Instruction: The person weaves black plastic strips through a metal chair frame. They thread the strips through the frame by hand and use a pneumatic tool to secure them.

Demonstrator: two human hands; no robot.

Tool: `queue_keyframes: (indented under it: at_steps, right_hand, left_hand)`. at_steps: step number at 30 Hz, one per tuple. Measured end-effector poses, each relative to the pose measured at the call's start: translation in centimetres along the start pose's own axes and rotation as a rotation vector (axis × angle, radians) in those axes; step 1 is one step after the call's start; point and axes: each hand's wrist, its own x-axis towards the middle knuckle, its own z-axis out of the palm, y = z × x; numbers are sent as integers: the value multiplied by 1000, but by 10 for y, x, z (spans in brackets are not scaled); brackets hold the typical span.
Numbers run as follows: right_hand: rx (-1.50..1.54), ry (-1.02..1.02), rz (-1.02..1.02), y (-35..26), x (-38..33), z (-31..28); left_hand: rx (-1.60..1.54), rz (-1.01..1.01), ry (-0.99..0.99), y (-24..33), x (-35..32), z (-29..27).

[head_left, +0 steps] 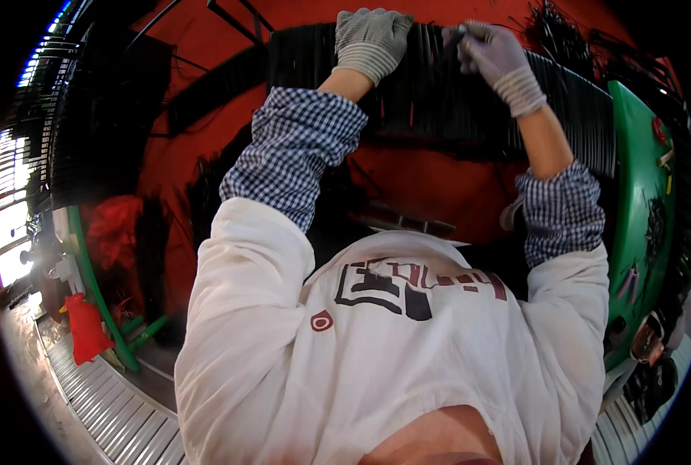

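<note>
A long black piece wound with close-set dark strips (438, 97) lies across in front of me. My left hand (372, 39), in a grey knit glove, rests over its far edge with the fingers curled round it. To the right, my right hand (491, 56), gloved too and slightly blurred, is raised just above the same piece. Its thumb and fingers are pinched together on a dark strip (451, 46), whose far end is lost against the black. The fingertips of my left hand are hidden behind the edge.
A green table (628, 178) on the right holds pink-handled pliers (629, 284) and a small black bundle (655, 221). Loose black strips (554, 35) lie on the red surface (438, 182) at far right. Dark racks stand left, near a red bag (87, 329).
</note>
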Motion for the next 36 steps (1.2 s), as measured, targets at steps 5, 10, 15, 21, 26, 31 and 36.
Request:
queue_keyframes:
  at_steps: [5,10,15,21,26,31,36]
  right_hand:
    - [76,-106,99,3,32,-14]
    - [411,-163,282,-9,37,0]
    - [47,-183,62,12,43,8]
    - [1084,126,557,41,64,17]
    - [-281,-166,125,50,44,11]
    - [-855,-310,-3,55,22,13]
    - [-912,-243,31,66,26,17]
  left_hand:
    - [-16,98,71,20,-32,5]
    - [-125,105,167,16,-43,-6]
    - [-88,199,203,3,-46,1]
    - [-133,251,221,-4,-47,10]
    - [-79,242,140,-10,-54,20]
    - [152,210,-148,-33,-67,23]
    - [-80,249,-107,-7,-60,-9]
